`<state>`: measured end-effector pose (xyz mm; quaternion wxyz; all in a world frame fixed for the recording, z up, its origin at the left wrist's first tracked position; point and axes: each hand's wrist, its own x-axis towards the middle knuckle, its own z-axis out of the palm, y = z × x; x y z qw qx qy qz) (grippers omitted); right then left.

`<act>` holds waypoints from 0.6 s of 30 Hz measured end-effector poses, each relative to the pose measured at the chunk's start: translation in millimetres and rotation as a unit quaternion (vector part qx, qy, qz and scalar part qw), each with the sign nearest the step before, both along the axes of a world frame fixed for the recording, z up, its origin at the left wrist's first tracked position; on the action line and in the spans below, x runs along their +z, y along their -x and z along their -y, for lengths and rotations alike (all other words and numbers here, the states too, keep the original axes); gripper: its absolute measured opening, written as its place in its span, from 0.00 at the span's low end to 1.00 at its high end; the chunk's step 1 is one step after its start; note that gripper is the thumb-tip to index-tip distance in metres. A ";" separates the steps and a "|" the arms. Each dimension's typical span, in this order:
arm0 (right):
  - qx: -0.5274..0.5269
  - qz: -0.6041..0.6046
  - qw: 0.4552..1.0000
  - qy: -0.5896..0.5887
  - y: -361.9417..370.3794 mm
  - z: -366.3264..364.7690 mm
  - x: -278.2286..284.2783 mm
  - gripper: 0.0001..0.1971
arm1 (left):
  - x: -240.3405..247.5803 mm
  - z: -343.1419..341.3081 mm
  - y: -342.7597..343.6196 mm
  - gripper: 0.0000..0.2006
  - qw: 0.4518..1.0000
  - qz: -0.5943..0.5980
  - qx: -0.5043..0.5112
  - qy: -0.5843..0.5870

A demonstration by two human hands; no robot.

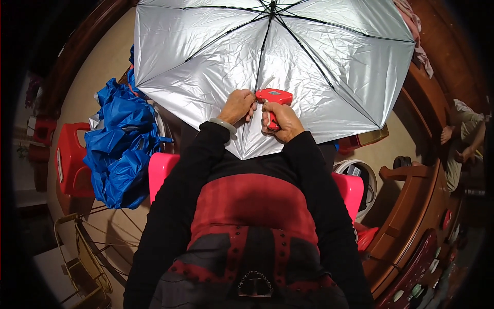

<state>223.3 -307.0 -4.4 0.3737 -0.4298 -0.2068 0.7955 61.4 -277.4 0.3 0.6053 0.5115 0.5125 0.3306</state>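
An opened umbrella (355,67) with a silver inner lining and thin black ribs spreads in front of me, one corner pointing toward my lap. My left hand (237,107) is closed, its fingers pinched at a black rib near that corner. Wrapped in my right hand (283,121) is a red pistol-shaped tagging gun (275,96), its front end against the rib beside my left fingertips. A pale strip sticks up above the tool's front. My fingers hide the exact spot where tool and rib meet.
Crumpled blue fabric (123,139) is heaped at my left, beside a red plastic stool (72,159). A gold wire rack (85,257) stands lower left. At right are a white bin (371,180) and curved wooden furniture (411,221). Another person's hand (467,155) shows far right.
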 end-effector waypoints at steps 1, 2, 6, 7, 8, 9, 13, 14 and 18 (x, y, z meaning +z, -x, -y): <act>-0.003 0.010 1.000 -0.010 -0.2 -1.1 1.7 0.07 | 1.1 -0.2 -2.4 0.11 1.000 -0.001 0.011 0.012; -0.002 0.010 1.000 -0.011 4.8 1.9 15.9 0.07 | 1.5 0.8 -1.9 0.11 0.999 -0.001 0.026 0.025; -0.030 0.031 0.998 -0.035 11.0 17.0 64.5 0.07 | 4.6 2.8 -10.6 0.11 0.991 -0.093 0.083 -0.045; -0.013 0.066 0.996 -0.065 8.6 16.6 68.8 0.07 | 11.1 1.3 -8.4 0.11 0.991 -0.093 0.086 -0.048; 0.005 0.101 0.990 -0.094 5.1 16.1 73.1 0.08 | 18.8 -2.9 -3.3 0.10 0.989 -0.130 0.050 -0.041; 0.021 0.136 0.983 -0.123 1.0 15.8 78.6 0.08 | 27.3 -8.5 3.5 0.10 0.985 -0.166 0.014 -0.034; 0.050 0.393 0.879 -0.263 -20.7 19.5 130.3 0.10 | 55.9 -46.4 60.4 0.10 0.898 -0.390 -0.130 -0.156; 0.035 0.442 0.844 -0.301 -23.6 22.6 138.2 0.13 | 59.2 -60.3 85.2 0.10 0.837 -0.474 -0.145 -0.230; -0.014 0.544 0.749 -0.378 -32.6 22.6 142.6 0.16 | 89.1 -88.7 136.4 0.10 0.717 -0.633 -0.095 -0.275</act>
